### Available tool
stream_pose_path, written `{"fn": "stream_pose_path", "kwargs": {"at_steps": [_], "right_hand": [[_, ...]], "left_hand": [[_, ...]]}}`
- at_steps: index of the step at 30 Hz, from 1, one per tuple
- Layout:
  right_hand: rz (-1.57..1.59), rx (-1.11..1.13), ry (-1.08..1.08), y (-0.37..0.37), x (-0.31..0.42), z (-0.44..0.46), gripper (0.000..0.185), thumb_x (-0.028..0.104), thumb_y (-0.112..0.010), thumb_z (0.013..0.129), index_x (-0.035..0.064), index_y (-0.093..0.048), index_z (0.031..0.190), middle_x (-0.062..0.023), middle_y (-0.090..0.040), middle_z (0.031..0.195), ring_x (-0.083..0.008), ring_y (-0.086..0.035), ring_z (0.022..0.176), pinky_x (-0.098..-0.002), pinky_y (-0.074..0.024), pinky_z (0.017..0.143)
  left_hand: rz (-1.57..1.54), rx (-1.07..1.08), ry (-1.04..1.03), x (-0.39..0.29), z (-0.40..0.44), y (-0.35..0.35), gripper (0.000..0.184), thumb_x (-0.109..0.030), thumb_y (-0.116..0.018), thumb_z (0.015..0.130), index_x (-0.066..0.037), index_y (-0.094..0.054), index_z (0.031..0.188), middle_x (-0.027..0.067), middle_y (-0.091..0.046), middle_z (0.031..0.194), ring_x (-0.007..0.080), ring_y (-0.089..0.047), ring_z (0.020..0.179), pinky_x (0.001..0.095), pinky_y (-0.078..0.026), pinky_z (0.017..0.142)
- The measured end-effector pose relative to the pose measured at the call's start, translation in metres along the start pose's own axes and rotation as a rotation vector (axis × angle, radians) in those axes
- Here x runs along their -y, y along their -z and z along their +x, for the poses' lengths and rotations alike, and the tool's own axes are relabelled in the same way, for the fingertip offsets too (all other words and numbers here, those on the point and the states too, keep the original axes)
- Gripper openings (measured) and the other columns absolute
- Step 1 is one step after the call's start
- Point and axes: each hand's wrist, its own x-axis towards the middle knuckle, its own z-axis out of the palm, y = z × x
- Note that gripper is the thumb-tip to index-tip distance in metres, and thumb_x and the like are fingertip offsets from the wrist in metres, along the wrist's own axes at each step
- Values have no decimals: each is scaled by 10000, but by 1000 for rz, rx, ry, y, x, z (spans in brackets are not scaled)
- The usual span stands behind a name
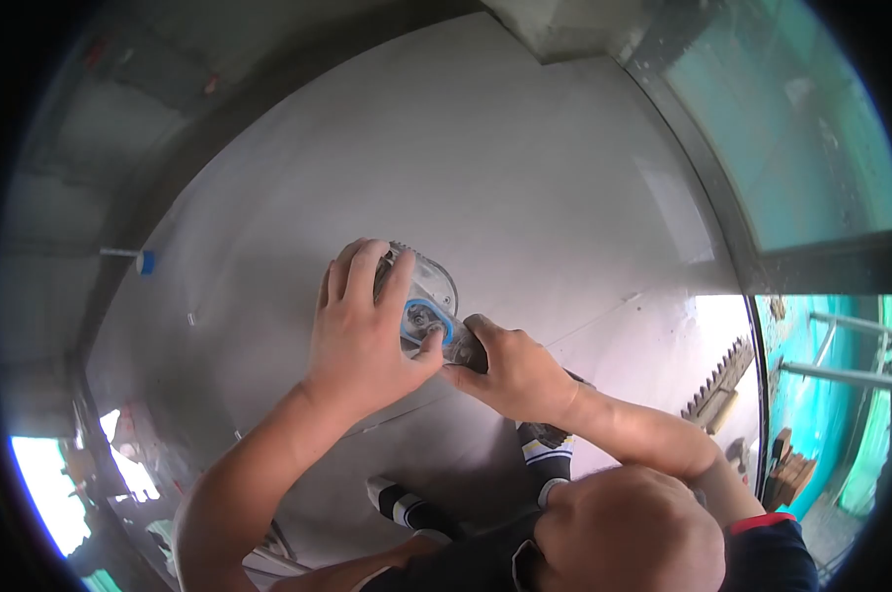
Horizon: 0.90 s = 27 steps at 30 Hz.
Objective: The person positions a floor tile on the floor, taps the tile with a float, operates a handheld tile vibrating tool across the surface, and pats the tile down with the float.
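In the middle of the view I hold a dusty handheld tool [436, 286] with a clear, guard-like cover, a dark ridged edge and a bright blue oval ring; its exact kind is unclear. My left hand [367, 306] grips its upper left side, fingers bent over the edge and thumb beside the blue ring. Around the tool's dark, short grip at the lower right, my right hand [520, 370] is closed. Below both hands spreads a smooth grey floor [387, 128]. My fingers hide part of the tool.
A toothed strip [719, 383] lies at the right near a doorway edge. Beyond it are brown blocks [789, 476] and metal poles [846, 375]. On the left a blue-capped piece [146, 261] sits by the floor's edge. My striped shoe or sock [407, 508] shows below.
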Motion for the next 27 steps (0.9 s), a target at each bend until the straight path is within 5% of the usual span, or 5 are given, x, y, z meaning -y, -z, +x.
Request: {"fn": "stream_pose_path", "kwargs": {"at_steps": [3,6,9,15,27], "right_hand": [[-8,4,-49,1,-6,-4,517,378,-716,883,-56,-546,1106,-225,-659,769,-381,-676,746,-453,-517,704],[53,104,-146,12,-11,-12,512,365,-679,896,-52,-518,1146,-275,-682,875,-451,-675,870,-499,-539,783],[57,94,-173,15,-14,-14,523,381,-681,899,-51,-514,1142,-277,-680,890,-457,-670,886,-501,-534,794],[76,-10,-115,2,-30,-8,557,435,-716,893,-51,-528,1091,-237,-659,792,-407,-668,763,-464,-512,688],[69,68,-162,0,-30,-6,561,398,-694,911,-68,-510,1164,-275,-678,859,-452,-676,842,-477,-539,736]], "left_hand": [[16,22,-115,-1,7,-3,541,-172,-799,677,-41,-617,1169,169,-522,1271,427,-492,1223,502,-456,1013],[-441,9,-28,10,18,-18,350,-133,-767,704,-55,-656,1027,142,-555,1211,380,-533,1162,542,-430,1026],[-176,-55,-283,-5,24,-3,231,-75,-749,722,-70,-660,935,101,-578,1137,323,-568,1088,482,-451,971],[-230,-15,-204,-11,4,-26,164,-67,-779,715,-83,-693,854,39,-620,926,253,-584,943,397,-458,792],[-146,115,-213,-16,7,-42,173,-118,-749,751,-62,-586,769,68,-580,836,256,-593,801,402,-469,743]]}}
